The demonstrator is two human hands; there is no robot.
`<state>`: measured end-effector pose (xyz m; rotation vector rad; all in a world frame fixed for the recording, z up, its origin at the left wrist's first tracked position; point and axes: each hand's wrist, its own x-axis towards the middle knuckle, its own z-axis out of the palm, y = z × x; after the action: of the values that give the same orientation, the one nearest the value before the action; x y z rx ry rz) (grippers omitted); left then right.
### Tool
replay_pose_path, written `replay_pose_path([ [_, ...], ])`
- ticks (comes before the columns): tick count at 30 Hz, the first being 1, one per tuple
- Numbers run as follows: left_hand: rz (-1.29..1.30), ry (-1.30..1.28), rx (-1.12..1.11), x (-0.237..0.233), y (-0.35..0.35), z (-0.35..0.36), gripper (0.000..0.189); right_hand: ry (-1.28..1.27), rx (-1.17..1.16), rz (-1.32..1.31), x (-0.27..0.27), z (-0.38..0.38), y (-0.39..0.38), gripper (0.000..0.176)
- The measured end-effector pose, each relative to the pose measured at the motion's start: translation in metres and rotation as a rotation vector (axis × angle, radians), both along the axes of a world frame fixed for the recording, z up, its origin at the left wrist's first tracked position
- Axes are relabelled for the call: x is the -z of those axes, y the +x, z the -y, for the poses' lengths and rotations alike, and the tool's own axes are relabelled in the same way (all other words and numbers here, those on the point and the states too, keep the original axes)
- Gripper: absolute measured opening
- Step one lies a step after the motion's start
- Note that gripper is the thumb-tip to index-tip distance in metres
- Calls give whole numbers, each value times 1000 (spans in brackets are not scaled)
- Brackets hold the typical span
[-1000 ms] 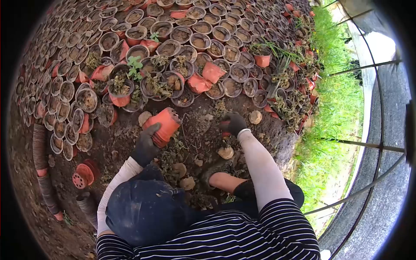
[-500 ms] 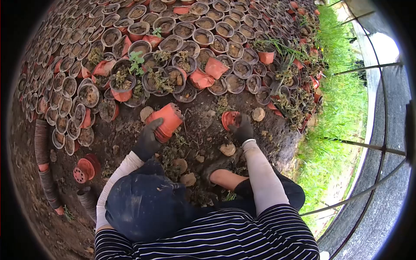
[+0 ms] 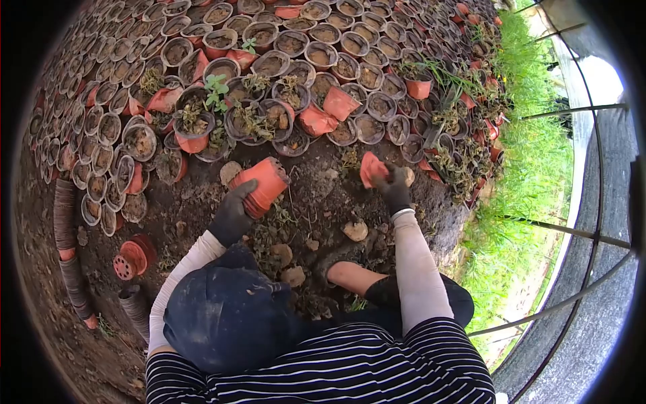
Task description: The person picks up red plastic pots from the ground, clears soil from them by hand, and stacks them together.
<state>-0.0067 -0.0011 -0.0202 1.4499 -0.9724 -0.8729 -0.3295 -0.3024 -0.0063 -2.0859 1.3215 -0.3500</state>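
Note:
My left hand [image 3: 234,212], in a dark glove, is closed round a short stack of red plastic plant pots [image 3: 261,186], tilted with the rims toward the upper right. To the right, my gloved right hand [image 3: 392,190] grips a single red plant pot [image 3: 371,170] by its side, a little above the soil. A round clod of soil [image 3: 408,176] shows just beside the right hand. Another clod [image 3: 230,173] lies behind the left hand's stack, partly hidden by it.
Rows of soil-filled pots [image 3: 319,55] cover the ground ahead, some with wilted plants. Left of me lie a red pot stack [image 3: 134,257] and long dark pot stacks [image 3: 65,222]. A clod [image 3: 355,231] sits between my arms. Grass [image 3: 531,155] and metal poles [image 3: 572,231] line the right.
The red pot in my right hand has turned and risen slightly, its open mouth no longer facing me. My left hand still holds its stack, nearly unmoved.

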Motion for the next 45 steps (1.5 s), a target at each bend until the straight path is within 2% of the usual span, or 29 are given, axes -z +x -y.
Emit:
replay_pose_path([
  [1,77,-10,12,-12,0,2,44,-45,-104,3,23,-4,-14,43],
  [3,143,-16,25,-16,-1,3,45,-118,-302,-141,20,-10,-16,50],
  [6,106,-4,17,-7,-2,0,45,139,-138,5,20,-5,-9,42],
  [9,65,-11,10,-8,0,-1,46,151,1,-77,34,0,-6,41],
  [12,59,-8,11,-8,2,-1,45,267,62,-56,37,7,1,31],
  [14,73,-23,8,-7,1,0,44,258,56,-175,28,10,1,27],
  [16,-148,45,-5,5,0,4,44,212,43,-215,12,11,4,25],
  [18,-126,38,9,8,3,1,46,135,17,-173,0,11,8,23],
  [19,1,1,30,-12,5,1,49,190,72,2,1,17,2,19],
  [21,207,-8,36,-32,6,-2,52,216,78,72,8,33,-20,17],
  [23,367,42,16,-39,6,-4,53,128,65,-58,4,38,-45,15],
  [25,10,-17,75,-39,7,10,57,-100,3,-375,-15,46,-46,16],
  [26,-178,-33,96,-36,5,9,59,-3,60,-255,-18,51,-42,16],
  [28,135,18,65,-34,0,-6,60,211,203,-28,-34,40,-41,16],
  [29,308,22,51,-33,5,-2,61,76,80,-287,-40,41,-41,16],
  [32,324,42,95,-30,8,-1,59,310,6,24,-29,50,-27,14],
  [33,282,81,114,-28,7,-3,59,500,46,158,-79,14,24,12],
  [35,211,148,144,-23,6,2,59,668,23,271,-110,-22,78,15],
  [38,268,200,138,-24,2,3,61,639,-257,271,-98,-51,119,13],
  [39,367,213,163,-40,4,3,63,584,-322,254,-96,-62,131,13],
  [41,388,184,192,-35,4,4,63,471,-446,219,-92,-81,152,12],
  [44,339,171,214,-34,9,-1,66,531,-369,361,-64,-95,158,13],
  [45,311,170,217,-38,11,-1,67,632,-257,432,-63,-100,161,13],
])
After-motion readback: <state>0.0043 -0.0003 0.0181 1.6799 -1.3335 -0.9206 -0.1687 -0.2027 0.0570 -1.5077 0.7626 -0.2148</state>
